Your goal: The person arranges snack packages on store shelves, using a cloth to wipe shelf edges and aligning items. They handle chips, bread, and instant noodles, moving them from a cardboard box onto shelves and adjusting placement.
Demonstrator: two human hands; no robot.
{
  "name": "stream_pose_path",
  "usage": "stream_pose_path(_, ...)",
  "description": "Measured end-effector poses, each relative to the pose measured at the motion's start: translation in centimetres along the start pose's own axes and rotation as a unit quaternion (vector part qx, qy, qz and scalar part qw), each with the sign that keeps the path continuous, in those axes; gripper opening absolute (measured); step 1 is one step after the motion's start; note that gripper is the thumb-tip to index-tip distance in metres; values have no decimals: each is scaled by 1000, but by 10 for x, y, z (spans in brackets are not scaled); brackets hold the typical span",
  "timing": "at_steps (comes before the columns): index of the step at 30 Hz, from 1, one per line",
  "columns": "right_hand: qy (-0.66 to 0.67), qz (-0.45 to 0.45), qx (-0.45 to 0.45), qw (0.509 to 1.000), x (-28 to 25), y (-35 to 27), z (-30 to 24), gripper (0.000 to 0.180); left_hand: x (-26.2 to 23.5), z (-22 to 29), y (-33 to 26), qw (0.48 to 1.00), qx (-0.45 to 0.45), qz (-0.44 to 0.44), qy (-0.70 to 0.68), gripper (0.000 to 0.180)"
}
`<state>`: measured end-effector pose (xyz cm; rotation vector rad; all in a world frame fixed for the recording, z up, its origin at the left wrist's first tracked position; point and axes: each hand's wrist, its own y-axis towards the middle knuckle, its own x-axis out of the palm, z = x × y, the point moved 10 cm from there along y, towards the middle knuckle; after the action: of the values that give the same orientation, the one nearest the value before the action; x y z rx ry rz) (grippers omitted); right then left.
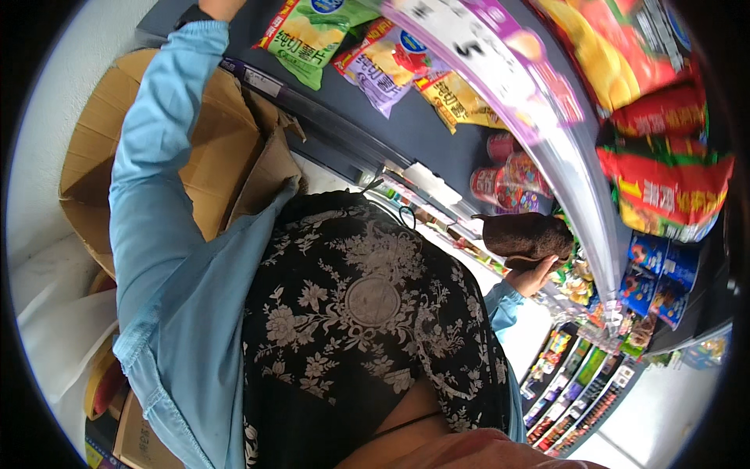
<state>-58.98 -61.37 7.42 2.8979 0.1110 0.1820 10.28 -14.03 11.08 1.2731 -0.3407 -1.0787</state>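
A dark brown packet (527,236) is held in the right hand (535,275), whose fingers are curled up around its underside; the packet is kept just in front of the curved shelf edge (547,148), close to the red round tins (504,181) that stand on the dark shelf behind that edge. The left arm, in a light blue sleeve (156,156), is raised well away from the shelf edge towards the top of the view, and the left hand (221,6) is cut off there, so whether it is spread or closed cannot be told. Yellow, green and purple snack bags (367,55) are seen lying on the dark shelf surface beyond the shelf edge, near that raised hand. Red and yellow bags (664,180) are stacked on the far side of the shelf edge. An open cardboard box (219,148) is seen on the near side, behind the blue sleeve. Below the shelf edge, rows of small coloured packets (582,383) are ranged.
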Motion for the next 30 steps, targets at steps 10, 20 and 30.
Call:
stream_pose_path(10, -10, -28, -21, 999, -73, -21, 26, 49, 24, 321, -99, 912, 62, -180, -364, 50)
stream_pose_path(20, -46, -14, -6, 999, -146, -56, 48, 54, 197, 359, -208, 947, -32, -294, -122, 103)
stream_pose_path(30, -43, 88, 40, 994, -202, -92, 76, 48, 173, 365, -230, 966, 28, -205, -155, 99)
